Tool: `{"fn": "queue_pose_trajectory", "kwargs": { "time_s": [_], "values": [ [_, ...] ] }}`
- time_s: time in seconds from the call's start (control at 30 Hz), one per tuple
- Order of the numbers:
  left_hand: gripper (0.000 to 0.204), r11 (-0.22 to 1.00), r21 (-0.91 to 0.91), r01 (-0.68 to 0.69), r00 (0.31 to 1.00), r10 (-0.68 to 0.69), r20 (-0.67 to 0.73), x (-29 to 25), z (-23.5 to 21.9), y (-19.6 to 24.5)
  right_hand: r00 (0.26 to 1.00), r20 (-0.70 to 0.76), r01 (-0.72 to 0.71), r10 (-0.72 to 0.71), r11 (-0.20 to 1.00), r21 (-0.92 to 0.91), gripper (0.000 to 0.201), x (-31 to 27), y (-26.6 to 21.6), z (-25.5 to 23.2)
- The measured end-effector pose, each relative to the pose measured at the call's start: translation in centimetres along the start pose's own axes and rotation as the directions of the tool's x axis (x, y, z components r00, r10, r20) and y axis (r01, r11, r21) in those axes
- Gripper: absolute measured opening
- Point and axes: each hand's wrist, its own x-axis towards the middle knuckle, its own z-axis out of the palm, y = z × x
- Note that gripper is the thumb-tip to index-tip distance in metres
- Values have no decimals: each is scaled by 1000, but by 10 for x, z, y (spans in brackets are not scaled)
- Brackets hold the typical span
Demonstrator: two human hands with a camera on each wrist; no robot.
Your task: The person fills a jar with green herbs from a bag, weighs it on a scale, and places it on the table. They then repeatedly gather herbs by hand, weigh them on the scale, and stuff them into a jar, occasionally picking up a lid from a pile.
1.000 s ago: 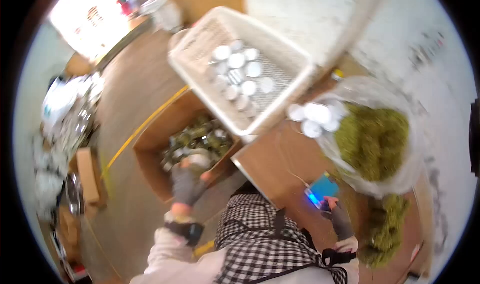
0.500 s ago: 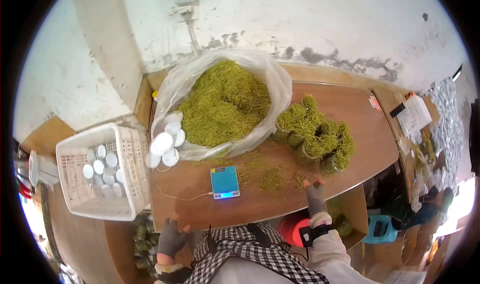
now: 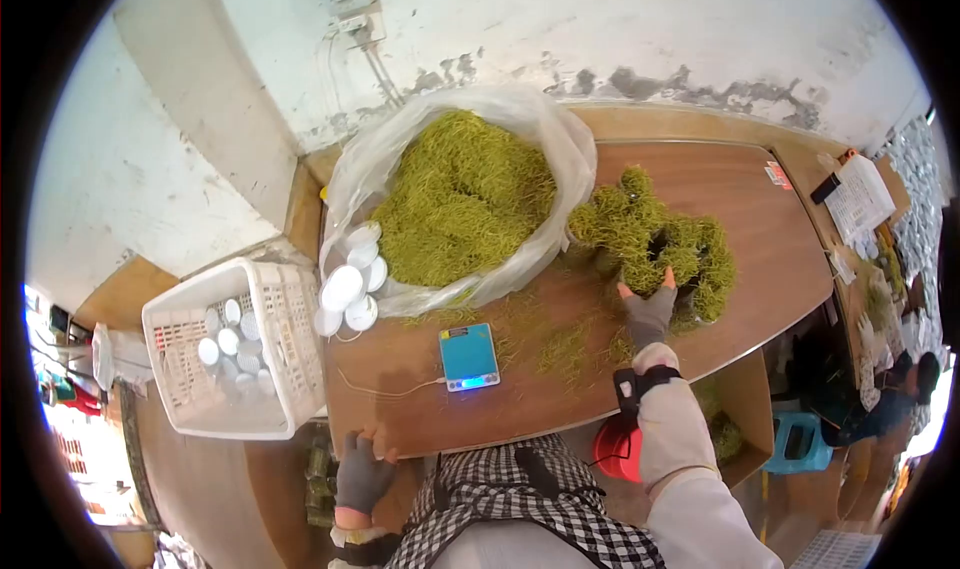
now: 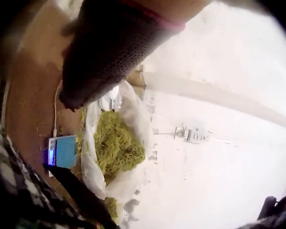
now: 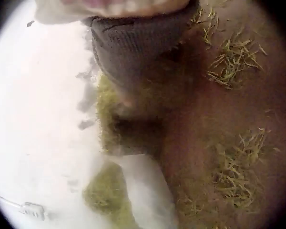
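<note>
My right hand (image 3: 650, 314), in a grey fingerless glove, grips a jar (image 3: 640, 267) stuffed with dried green strands, thumb on one side and fingers on the other. Several more such jars (image 3: 715, 279) stand close around it, strands spilling over their tops. In the right wrist view the glove (image 5: 138, 47) hides most of the grip. Beside the table's front left edge hangs my left hand (image 3: 364, 472), gloved alike, with relaxed fingers and nothing in it. The dark glove (image 4: 105, 52) covers the top of the left wrist view.
On the brown table (image 3: 400, 369) are a large clear bag (image 3: 575, 159) of green strands, white round lids (image 3: 343, 289), a lit blue scale (image 3: 468, 354) with its cord, and loose strands. At left stands a white crate (image 3: 285, 349) with more lids. Below are cardboard boxes, a red bucket (image 3: 618, 451) and a blue stool (image 3: 800, 444).
My view has swung from the crate and floor box to the table. The left hand came away from the box of jars; the right hand moved from beside the scale forward to the stuffed jars.
</note>
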Motion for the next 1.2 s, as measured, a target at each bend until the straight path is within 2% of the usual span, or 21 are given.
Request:
{"fn": "queue_pose_trajectory", "kwargs": {
  "time_s": [0.03,0.07,0.1,0.17,0.23,0.27,0.3,0.33,0.4,0.43,0.5,0.57,0.63,0.73,0.8,0.93,1.0,1.07,1.1,1.17,1.2],
  "values": [
    [56,1000,-2,17,1000,-17,-2,-4,1,-8,1000,11,-6,6,1000,16,110,1,-1,-1],
    [55,1000,-29,-10,999,8,-43,-9,3,-17,999,46,20,-27,988,151,108,2,25,9],
    [55,998,-55,-29,996,24,-87,-18,7,-23,996,74,30,-41,988,150,108,-12,16,4],
    [54,1000,-30,-5,996,3,-91,-27,7,-27,923,381,-192,-44,806,559,109,-42,-19,-13],
    [54,1000,8,16,996,-15,-88,-32,3,-27,880,458,-154,-126,836,526,111,-67,-26,-5],
    [54,993,-65,98,994,-100,-32,-30,2,-23,825,448,147,-345,896,419,112,-80,-36,-1],
    [54,975,-136,178,984,-176,29,-29,4,-21,705,460,448,-539,842,301,113,-94,-49,2],
    [54,991,-97,94,994,-98,-40,-27,5,-22,693,474,446,-544,839,311,113,-107,-65,10],
    [54,985,-144,93,994,-101,-49,-23,3,-17,582,648,205,-491,860,468,116,-129,-98,32],
    [55,979,-190,70,995,-83,-58,-20,2,-14,573,656,203,-491,860,467,116,-137,-109,43],
    [54,984,-176,41,994,-57,-88,-18,-1,-13,448,678,326,-583,813,483,117,-147,-127,66],
    [56,964,-230,135,988,-147,-37,-21,-10,-6,413,689,387,-595,800,459,119,-154,-140,81],
    [56,967,-209,148,986,-161,-46,-28,-2,-18,374,700,445,-609,779,441,121,-158,-142,89],
    [55,965,-196,177,982,-187,-35,-40,3,-30,425,664,400,-616,785,472,122,-155,-142,83],
    [55,958,-208,196,979,-203,-9,-43,4,-35,458,630,539,-627,760,364,121,-151,-136,66],
    [55,954,-180,239,971,-239,23,-38,2,-39,534,702,407,-470,871,274,113,-139,-87,41],
    [56,944,-189,272,962,-261,83,-29,0,-42,554,815,379,-170,923,-66,96,-134,-49,33],
    [56,948,-208,239,971,-229,73,-18,-1,-45,438,897,326,56,920,-217,64,-132,-28,20],
    [56,949,-207,237,971,-225,82,-13,-2,-46,440,896,320,66,920,-225,64,-137,-19,13],
    [54,956,-257,139,990,-135,32,-1,-4,-47,305,945,253,117,947,-199,42,-149,-2,2],
    [54,957,-257,134,991,-129,38,7,-7,-45,310,943,247,124,947,-206,42,-155,2,3]
  ]
}}
